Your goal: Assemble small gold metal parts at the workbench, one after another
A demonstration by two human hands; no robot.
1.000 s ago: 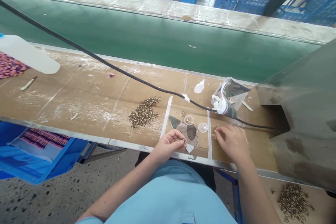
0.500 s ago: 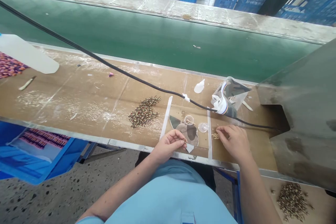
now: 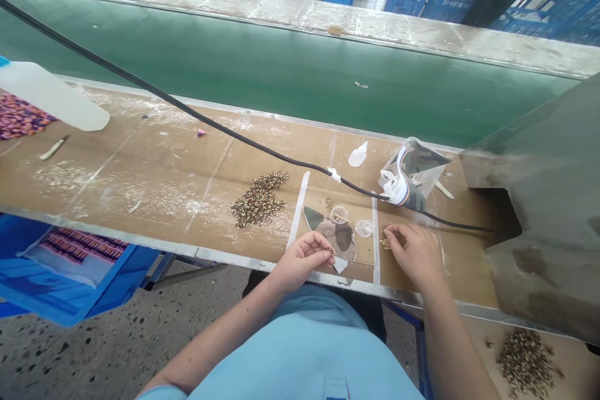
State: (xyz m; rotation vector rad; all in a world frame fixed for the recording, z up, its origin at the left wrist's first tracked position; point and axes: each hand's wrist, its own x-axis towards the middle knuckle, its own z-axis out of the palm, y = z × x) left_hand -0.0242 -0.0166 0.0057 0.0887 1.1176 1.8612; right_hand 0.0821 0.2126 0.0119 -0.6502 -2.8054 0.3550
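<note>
My left hand (image 3: pixel 307 257) is closed in a pinch on a tiny brown piece (image 3: pixel 330 251), too small to name, near the table's front edge. My right hand (image 3: pixel 415 251) has its thumb and forefinger together at a small scatter of pale beads or bits (image 3: pixel 385 242); whether one is between the fingertips is hidden. Between the hands lies a camouflage-patterned sheet (image 3: pixel 323 225). On it stands a small clear cup (image 3: pixel 338 215) with a thin stick across it, and a clear round lid (image 3: pixel 364 228) lies to its right.
A pile of small dark-and-gold pieces (image 3: pixel 259 201) lies left of the sheet. Behind my right hand stands an open camouflage pouch (image 3: pixel 412 169). A black cable (image 3: pixel 210 122) crosses the table. A white bottle (image 3: pixel 56 97) lies far left; a metal housing (image 3: pixel 544 200) is at right.
My right hand has shifted slightly left, its fingertips now over the pale bits. My left hand keeps its pinch. The whole view has shifted a little.
</note>
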